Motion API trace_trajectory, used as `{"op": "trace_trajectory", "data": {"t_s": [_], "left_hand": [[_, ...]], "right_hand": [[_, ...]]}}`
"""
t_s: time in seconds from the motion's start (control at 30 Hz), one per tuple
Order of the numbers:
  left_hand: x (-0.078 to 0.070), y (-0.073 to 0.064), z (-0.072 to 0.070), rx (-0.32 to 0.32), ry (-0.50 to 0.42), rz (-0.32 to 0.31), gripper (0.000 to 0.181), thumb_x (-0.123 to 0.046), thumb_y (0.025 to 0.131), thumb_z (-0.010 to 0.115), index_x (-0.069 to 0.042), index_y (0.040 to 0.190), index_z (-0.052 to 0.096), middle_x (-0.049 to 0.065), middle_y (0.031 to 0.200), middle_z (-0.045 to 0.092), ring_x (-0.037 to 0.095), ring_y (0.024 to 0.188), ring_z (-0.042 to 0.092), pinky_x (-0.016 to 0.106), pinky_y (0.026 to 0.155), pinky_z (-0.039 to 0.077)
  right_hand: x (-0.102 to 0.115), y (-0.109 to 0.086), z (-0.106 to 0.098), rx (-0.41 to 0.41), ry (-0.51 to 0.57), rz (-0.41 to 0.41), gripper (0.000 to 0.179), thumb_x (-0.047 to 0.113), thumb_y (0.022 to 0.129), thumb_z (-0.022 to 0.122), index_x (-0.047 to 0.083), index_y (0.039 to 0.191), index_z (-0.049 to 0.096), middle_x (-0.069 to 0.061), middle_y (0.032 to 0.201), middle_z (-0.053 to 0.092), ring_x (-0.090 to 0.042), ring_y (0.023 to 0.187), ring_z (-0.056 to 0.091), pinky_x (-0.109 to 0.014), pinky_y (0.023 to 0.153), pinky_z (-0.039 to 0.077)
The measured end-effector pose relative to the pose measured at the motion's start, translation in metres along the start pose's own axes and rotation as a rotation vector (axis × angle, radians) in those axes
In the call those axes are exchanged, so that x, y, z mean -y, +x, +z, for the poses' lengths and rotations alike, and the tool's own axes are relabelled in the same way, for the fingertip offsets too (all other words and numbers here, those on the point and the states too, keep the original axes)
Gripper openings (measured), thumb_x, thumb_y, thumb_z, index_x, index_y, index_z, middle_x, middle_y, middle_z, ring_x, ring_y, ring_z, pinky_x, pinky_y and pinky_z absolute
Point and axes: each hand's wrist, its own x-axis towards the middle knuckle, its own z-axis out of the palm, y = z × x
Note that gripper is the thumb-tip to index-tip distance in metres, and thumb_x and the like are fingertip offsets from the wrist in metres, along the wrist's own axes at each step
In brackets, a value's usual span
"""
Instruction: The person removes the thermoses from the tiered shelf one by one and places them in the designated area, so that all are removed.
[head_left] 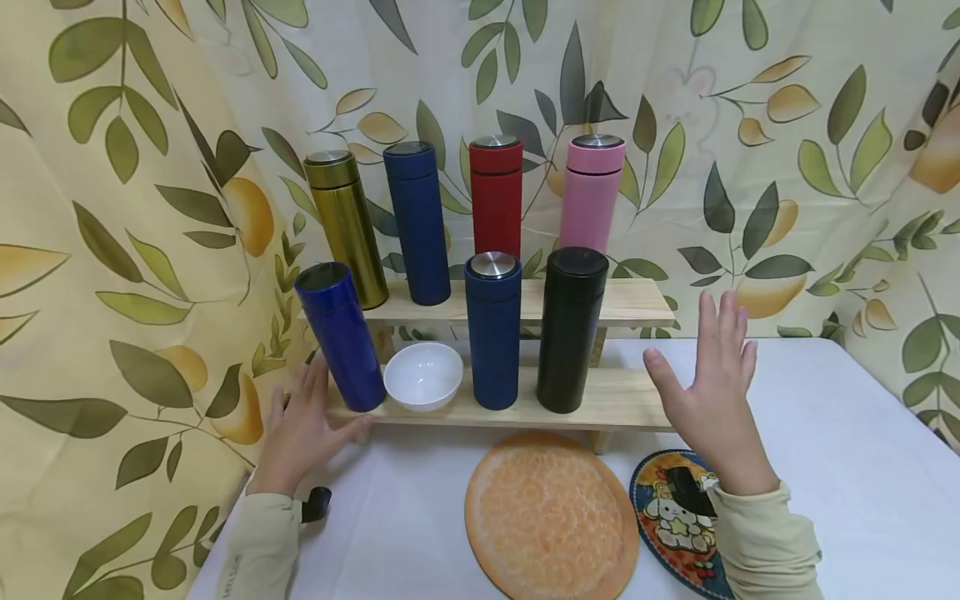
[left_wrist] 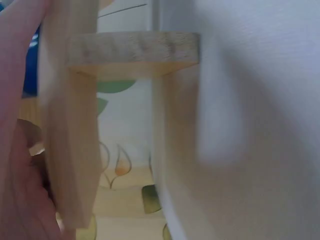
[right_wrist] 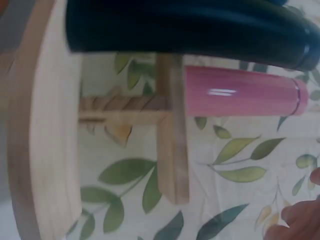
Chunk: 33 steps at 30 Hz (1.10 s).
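Observation:
My left hand point(head_left: 300, 425) is at the left end of the lower shelf point(head_left: 420, 415) of a two-tier wooden rack, thumb along the front edge. In the left wrist view, its fingers point(left_wrist: 32, 190) lie close against the board; contact is unclear. The shiny blue flask point(head_left: 341, 337) stands just right of that hand. Beside it are a white bowl point(head_left: 423, 377), a navy flask point(head_left: 493, 333) and a black flask point(head_left: 572, 333). My right hand point(head_left: 716, 400) is raised near the rack's right end, fingers straight, holding nothing.
On the upper shelf point(head_left: 637, 302) stand gold point(head_left: 347, 233), dark blue point(head_left: 417, 225), red point(head_left: 496, 196) and pink point(head_left: 592, 192) flasks. A round orange-brown mat point(head_left: 551, 517) and a cartoon-patterned mat point(head_left: 675, 533) lie in front. Leaf-patterned curtain point(head_left: 750, 167) hangs behind.

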Motion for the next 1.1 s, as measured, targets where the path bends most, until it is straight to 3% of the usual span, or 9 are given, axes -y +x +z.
{"op": "trace_trajectory", "data": {"t_s": [0.23, 0.43, 0.6, 0.73, 0.9, 1.1], "left_hand": [[0.000, 0.002, 0.010, 0.038, 0.059, 0.000, 0.117, -0.077, 0.093, 0.063, 0.006, 0.166, 0.026, 0.029, 0.171, 0.027, 0.046, 0.160, 0.019, 0.072, 0.124, 0.004], [-0.001, 0.002, 0.008, 0.032, 0.069, -0.008, 0.115, -0.078, 0.094, 0.063, 0.006, 0.165, 0.030, 0.028, 0.171, 0.028, 0.047, 0.159, 0.020, 0.074, 0.123, 0.004], [-0.004, 0.005, 0.010, 0.017, 0.039, 0.001, 0.116, -0.077, 0.093, 0.065, 0.007, 0.165, 0.031, 0.029, 0.169, 0.030, 0.046, 0.159, 0.022, 0.071, 0.124, 0.006], [-0.001, 0.005, 0.013, -0.011, 0.032, 0.008, 0.115, -0.076, 0.092, 0.067, 0.007, 0.164, 0.033, 0.028, 0.169, 0.032, 0.046, 0.158, 0.024, 0.070, 0.125, 0.007], [0.000, 0.003, 0.015, -0.012, 0.031, 0.008, 0.115, -0.076, 0.092, 0.067, 0.008, 0.163, 0.033, 0.029, 0.168, 0.033, 0.046, 0.158, 0.025, 0.069, 0.125, 0.007], [0.001, 0.004, 0.016, -0.018, 0.044, 0.006, 0.115, -0.075, 0.092, 0.067, 0.008, 0.164, 0.031, 0.029, 0.169, 0.032, 0.043, 0.159, 0.025, 0.066, 0.127, 0.005]], "right_hand": [[0.009, 0.003, -0.006, 0.034, 0.320, 0.048, 0.083, 0.030, 0.110, 0.052, 0.019, 0.174, 0.001, -0.006, 0.180, -0.005, -0.027, 0.164, -0.006, -0.056, 0.128, -0.005], [0.030, 0.000, -0.013, 0.056, 0.625, 0.086, 0.073, 0.023, 0.112, 0.044, 0.028, 0.174, 0.006, 0.001, 0.180, 0.002, -0.021, 0.165, 0.004, -0.020, 0.124, 0.018], [0.043, -0.001, -0.010, 0.047, 0.852, 0.075, 0.071, 0.016, 0.111, 0.047, 0.029, 0.173, 0.015, 0.000, 0.180, 0.008, -0.024, 0.164, 0.009, -0.025, 0.127, 0.014], [0.050, 0.004, 0.002, 0.050, 0.888, 0.090, 0.073, 0.015, 0.109, 0.051, 0.027, 0.173, 0.016, 0.002, 0.180, 0.010, -0.023, 0.164, 0.011, -0.027, 0.127, 0.017], [0.057, 0.016, 0.023, 0.074, 0.839, 0.103, 0.079, 0.014, 0.107, 0.057, 0.024, 0.173, 0.015, 0.004, 0.179, 0.013, -0.023, 0.164, 0.013, -0.024, 0.124, 0.026], [0.058, 0.031, 0.047, 0.109, 0.754, 0.122, 0.084, 0.023, 0.106, 0.061, 0.023, 0.174, 0.011, 0.004, 0.179, 0.011, -0.024, 0.164, 0.012, -0.044, 0.130, 0.014]]}}
